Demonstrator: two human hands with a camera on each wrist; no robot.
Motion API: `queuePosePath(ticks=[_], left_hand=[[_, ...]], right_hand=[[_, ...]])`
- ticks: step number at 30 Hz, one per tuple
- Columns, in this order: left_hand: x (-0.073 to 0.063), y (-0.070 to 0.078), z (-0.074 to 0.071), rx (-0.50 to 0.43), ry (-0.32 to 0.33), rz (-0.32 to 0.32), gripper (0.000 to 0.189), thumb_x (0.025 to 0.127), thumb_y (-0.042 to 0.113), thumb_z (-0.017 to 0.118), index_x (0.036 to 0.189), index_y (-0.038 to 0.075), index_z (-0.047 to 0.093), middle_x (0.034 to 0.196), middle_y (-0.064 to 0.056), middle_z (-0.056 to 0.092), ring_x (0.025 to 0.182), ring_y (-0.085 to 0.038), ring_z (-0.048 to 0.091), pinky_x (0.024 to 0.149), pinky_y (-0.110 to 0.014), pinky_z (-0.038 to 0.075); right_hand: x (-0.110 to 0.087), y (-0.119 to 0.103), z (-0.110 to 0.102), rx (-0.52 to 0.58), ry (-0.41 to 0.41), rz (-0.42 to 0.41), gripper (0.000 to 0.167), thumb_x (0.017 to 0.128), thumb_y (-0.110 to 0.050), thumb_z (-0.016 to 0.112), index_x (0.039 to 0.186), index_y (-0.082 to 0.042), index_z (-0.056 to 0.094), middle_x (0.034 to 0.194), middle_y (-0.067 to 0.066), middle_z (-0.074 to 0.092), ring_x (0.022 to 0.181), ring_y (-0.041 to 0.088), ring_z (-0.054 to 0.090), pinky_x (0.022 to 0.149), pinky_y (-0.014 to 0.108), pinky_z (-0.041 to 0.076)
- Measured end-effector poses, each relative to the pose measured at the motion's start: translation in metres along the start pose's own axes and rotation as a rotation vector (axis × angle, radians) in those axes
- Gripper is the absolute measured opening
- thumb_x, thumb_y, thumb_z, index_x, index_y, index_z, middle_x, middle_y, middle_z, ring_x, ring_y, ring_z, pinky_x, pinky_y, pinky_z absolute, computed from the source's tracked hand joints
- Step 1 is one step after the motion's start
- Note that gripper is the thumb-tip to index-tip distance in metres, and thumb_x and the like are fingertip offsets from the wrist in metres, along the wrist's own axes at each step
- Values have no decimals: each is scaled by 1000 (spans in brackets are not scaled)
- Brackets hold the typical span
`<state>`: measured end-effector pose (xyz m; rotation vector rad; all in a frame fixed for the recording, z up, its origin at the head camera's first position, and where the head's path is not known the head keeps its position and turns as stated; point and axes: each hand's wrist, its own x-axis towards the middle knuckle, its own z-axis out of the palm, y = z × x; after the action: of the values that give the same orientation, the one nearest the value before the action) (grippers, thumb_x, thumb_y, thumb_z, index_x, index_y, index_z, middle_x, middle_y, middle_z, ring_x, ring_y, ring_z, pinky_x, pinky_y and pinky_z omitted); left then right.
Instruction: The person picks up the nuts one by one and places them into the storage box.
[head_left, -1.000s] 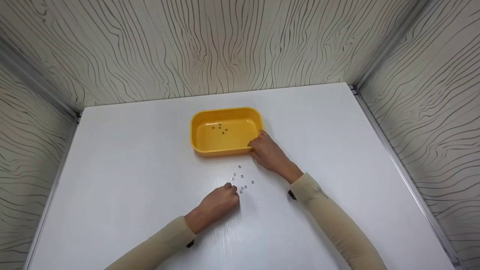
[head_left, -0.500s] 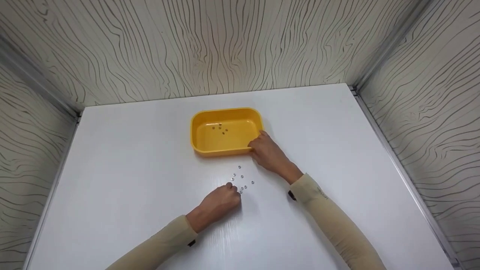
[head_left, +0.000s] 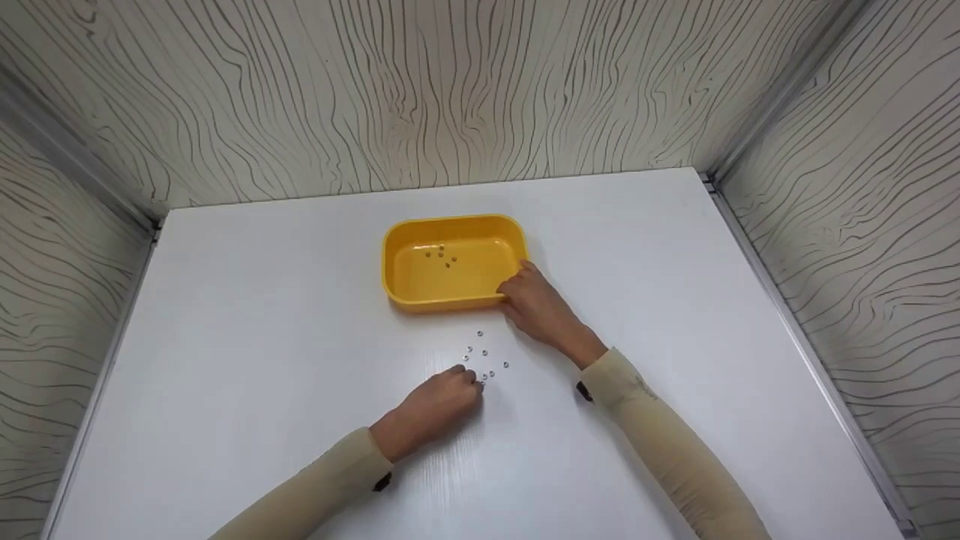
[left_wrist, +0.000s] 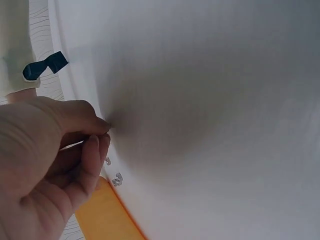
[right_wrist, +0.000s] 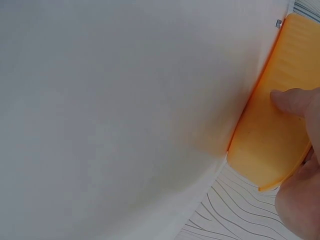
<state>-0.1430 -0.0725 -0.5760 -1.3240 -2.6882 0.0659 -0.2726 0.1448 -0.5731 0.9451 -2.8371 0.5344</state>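
My left hand is low over the white table, at the near edge of a loose group of small metal nuts. In the left wrist view, its thumb and forefinger meet at the tips and pinch what seems to be a nut, mostly hidden. Other nuts lie just past the fingertips. My right hand grips the near right corner of a yellow plastic bin, thumb against its outer wall and fingers over the rim. Several nuts lie on the bin's floor.
The white table reaches to patterned walls at the back and both sides. Metal rails run along its side edges. The bin stands beyond the scattered nuts, toward the back wall.
My left hand has shifted very slightly right, so its fingertips now come up against the nearest nut. The right hand and the bin stay put.
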Motion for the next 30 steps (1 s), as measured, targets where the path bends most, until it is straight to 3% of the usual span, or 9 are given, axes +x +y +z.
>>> queuePosePath(ticks=[7, 11, 17, 24, 30], left_hand=[[2, -3, -3, -146, -33, -12, 15, 83, -4, 71, 91, 7, 77, 79, -2, 71, 67, -14, 61, 62, -24, 56], [2, -5, -4, -170, -55, -5, 14, 82, -3, 71, 91, 7, 77, 78, -3, 71, 66, -15, 62, 62, -25, 56], [0, -8, -6, -175, -27, 12, 17, 82, -6, 70, 88, 7, 77, 77, -2, 71, 65, -15, 60, 61, -26, 56], [0, -13, -11, -192, -42, 29, 21, 86, -8, 72, 93, 9, 80, 82, -2, 73, 72, -15, 66, 70, -27, 58], [2, -17, -19, -283, -37, -12, 17, 95, -1, 70, 99, 9, 83, 88, -2, 78, 81, -13, 74, 76, -26, 62]], right_hand=[[0, 0, 0, 5, 8, -2, 10, 99, -9, 69, 105, -4, 76, 98, 9, 79, 106, 29, 67, 129, 46, 33], [0, 0, 0, 12, 15, -8, 10, 100, -9, 68, 105, -5, 76, 99, 8, 79, 108, 28, 68, 129, 46, 33], [0, 1, 1, 22, 15, -9, 11, 100, -9, 69, 107, -6, 76, 102, 8, 79, 112, 28, 68, 129, 47, 32], [1, 1, 1, 39, 21, -24, 10, 100, -8, 68, 105, -5, 76, 100, 8, 78, 110, 29, 68, 126, 50, 36], [0, 2, 0, 2, 13, -31, 8, 98, -9, 71, 103, -4, 75, 98, 9, 78, 107, 29, 66, 125, 48, 37]])
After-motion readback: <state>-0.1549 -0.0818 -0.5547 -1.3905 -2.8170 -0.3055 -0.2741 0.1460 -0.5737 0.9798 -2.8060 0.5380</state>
